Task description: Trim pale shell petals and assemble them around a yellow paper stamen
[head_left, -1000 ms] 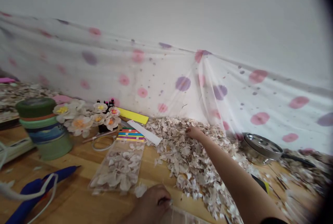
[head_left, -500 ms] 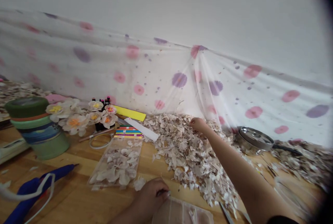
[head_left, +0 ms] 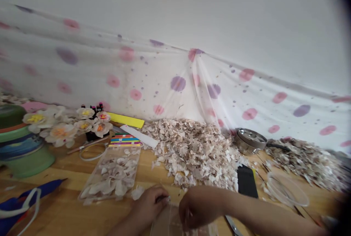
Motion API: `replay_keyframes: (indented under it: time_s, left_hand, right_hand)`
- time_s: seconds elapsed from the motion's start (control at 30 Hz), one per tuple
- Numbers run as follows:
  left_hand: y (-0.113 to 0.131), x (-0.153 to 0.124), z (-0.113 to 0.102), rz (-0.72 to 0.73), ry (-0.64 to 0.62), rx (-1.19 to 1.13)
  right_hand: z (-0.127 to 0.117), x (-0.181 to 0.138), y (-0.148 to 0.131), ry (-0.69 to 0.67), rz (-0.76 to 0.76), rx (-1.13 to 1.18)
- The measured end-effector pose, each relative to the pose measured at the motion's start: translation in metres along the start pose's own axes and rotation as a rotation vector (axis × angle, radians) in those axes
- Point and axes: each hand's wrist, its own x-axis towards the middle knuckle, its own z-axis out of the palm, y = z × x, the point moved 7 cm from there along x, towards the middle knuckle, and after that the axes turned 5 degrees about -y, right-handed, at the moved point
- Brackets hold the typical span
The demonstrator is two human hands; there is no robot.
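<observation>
At the bottom of the head view lies a shallow clear plastic box (head_left: 161, 223) with thin dividers. My left hand (head_left: 149, 205) is at its upper left corner, fingers curled closed; what they pinch, if anything, is too small to make out. Over the box is my right hand (head_left: 199, 206), bent downward with its fingers pressed together. Something pale shows by its fingertips, too blurred to name. Behind both hands spreads a large pile of dry, whitish-brown petal-like flakes (head_left: 197, 148). Scissors (head_left: 232, 225) lie partly under my right forearm.
Left stand a clear tray of pale petals (head_left: 115, 177), pale artificial flowers (head_left: 61, 133), colored pens (head_left: 124, 140), a green pot (head_left: 24, 159) and a blue glue gun (head_left: 46, 188). Right are a metal pan (head_left: 251, 141), a black flat object (head_left: 247, 181) and a clear round lid (head_left: 287, 188).
My right hand has come back from the far side of the flake pile to the plastic box. My left hand stays by the box corner. The view has swung slightly right.
</observation>
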Motion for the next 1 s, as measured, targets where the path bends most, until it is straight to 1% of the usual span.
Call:
replay_keyframes:
  time_s: [0.07,0.1,0.13,0.17,0.2,0.23,0.33,0.4,0.47,0.57,0.67,0.8,0.9,1.0]
  left_hand:
    - [0.002,0.000,-0.001,0.005,-0.005,-0.005]
    - [0.003,0.000,-0.001,0.005,-0.005,-0.004]
    - [0.003,0.000,-0.002,0.005,-0.004,0.000]
    - [0.004,0.000,-0.002,0.006,-0.004,0.006]
    - [0.004,0.000,-0.002,0.009,-0.004,0.011]
    - [0.004,0.000,-0.001,0.013,-0.007,0.013]
    - [0.003,0.000,0.000,0.009,-0.009,0.011]
    - [0.000,0.000,0.001,-0.009,-0.005,0.010]
    - [-0.001,0.000,0.002,-0.014,-0.009,-0.005]
    - [-0.001,0.001,0.002,-0.007,-0.003,-0.010]
    - [-0.003,0.001,0.001,-0.023,0.017,0.003]
    - [-0.006,0.001,0.001,-0.029,0.018,-0.018]
    - [-0.005,0.002,0.000,-0.010,0.007,-0.023]
    - [-0.002,0.001,0.000,0.001,-0.012,-0.011]
  right_hand:
    - [0.018,0.010,0.000,-0.029,-0.013,0.009]
    - [0.017,0.013,0.005,-0.007,-0.016,0.048]
    - [0.011,0.016,0.014,0.042,-0.005,0.092]
    - [-0.001,0.018,0.025,0.116,0.017,0.137]
    - [-0.017,0.018,0.041,0.214,0.066,0.184]
    - [-0.032,0.018,0.057,0.275,0.119,0.197]
    - [-0.080,0.013,0.108,0.471,0.287,0.182]
    - [-0.107,0.009,0.141,0.589,0.412,0.163]
    - [-0.127,0.010,0.170,0.654,0.506,0.150]
    - [-0.145,0.021,0.199,0.666,0.577,0.132]
    - [-0.153,0.035,0.214,0.669,0.601,0.085]
    - [-0.156,0.044,0.224,0.716,0.632,0.039]
    - [-0.156,0.039,0.230,0.765,0.646,0.067]
    - [-0.157,0.025,0.233,0.809,0.645,0.142]
